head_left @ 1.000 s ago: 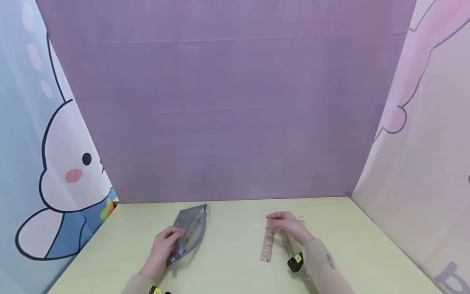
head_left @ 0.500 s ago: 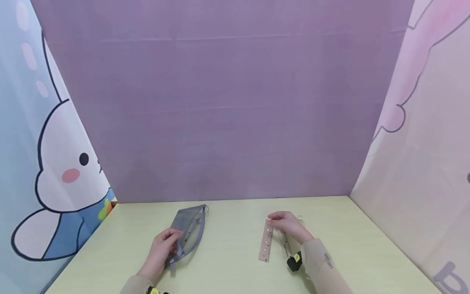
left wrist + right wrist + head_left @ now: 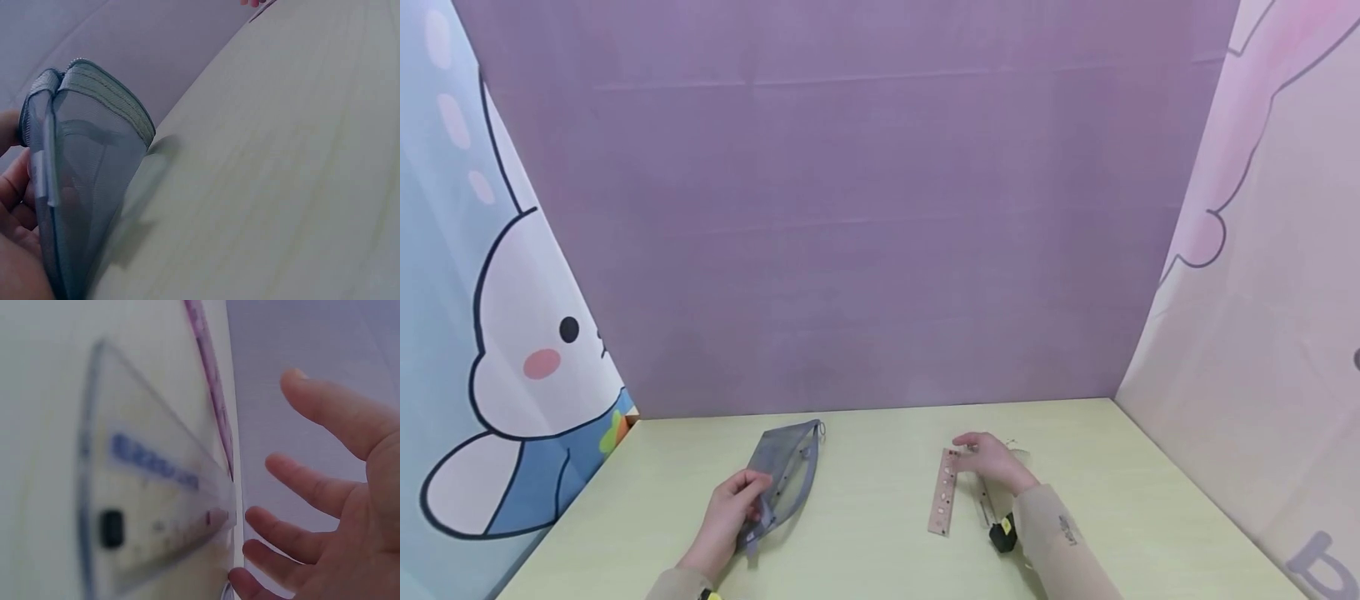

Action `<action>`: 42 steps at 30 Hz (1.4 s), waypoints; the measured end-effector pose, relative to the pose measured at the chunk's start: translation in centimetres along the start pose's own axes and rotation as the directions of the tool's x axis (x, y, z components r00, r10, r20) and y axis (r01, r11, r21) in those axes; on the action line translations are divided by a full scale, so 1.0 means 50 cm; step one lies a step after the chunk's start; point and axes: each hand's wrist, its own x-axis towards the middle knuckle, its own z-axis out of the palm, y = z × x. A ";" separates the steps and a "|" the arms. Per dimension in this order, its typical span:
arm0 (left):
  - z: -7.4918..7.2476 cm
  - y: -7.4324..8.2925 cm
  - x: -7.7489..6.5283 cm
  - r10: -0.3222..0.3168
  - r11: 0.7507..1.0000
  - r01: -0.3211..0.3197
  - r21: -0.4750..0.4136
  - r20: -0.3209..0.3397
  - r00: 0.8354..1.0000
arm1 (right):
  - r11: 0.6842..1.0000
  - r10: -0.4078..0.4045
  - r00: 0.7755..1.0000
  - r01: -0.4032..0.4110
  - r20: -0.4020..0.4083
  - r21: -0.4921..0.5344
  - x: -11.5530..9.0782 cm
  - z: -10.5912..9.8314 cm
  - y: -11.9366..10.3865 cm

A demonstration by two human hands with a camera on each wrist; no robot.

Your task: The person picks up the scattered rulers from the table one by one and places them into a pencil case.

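A grey-blue mesh zip pouch (image 3: 778, 450) stands tilted at the left of the table, its zipped mouth gaping. My left hand (image 3: 730, 507) pinches its near side between thumb and fingers; the left wrist view shows the see-through mesh (image 3: 94, 150) from close by. On the right, a pink ruler (image 3: 943, 493) with cut-out holes lies on the table. My right hand (image 3: 992, 462) is beside its far end, fingers spread and apart from it in the right wrist view. Below that hand lies a clear plastic drawing template (image 3: 156, 469) with blurred blue lettering.
The pale wooden table (image 3: 865, 500) ends at a purple cloth backdrop (image 3: 865, 250). Printed curtains stand at both sides, the left one (image 3: 520, 375) with a cartoon animal. A black and yellow wrist device (image 3: 1003, 533) hangs under my right wrist.
My right fingers have let go of the pink ruler's far end and spread, moving slightly right. The ruler stays lying on the table. My left hand keeps holding the pouch.
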 end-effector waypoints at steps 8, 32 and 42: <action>-0.002 -0.002 -0.002 0.010 1.000 -0.010 0.000 -0.001 1.000 | 0.990 -0.005 0.999 0.012 0.050 -0.144 0.000 0.008 0.004; 0.002 -0.008 -0.004 0.008 1.000 -0.008 -0.009 0.000 1.000 | 0.909 0.012 0.993 0.040 0.121 -0.414 -0.005 0.020 0.003; 0.004 -0.007 0.000 0.028 1.000 -0.028 -0.006 0.001 1.000 | 0.901 0.006 0.992 0.049 0.126 -0.430 -0.006 0.019 0.004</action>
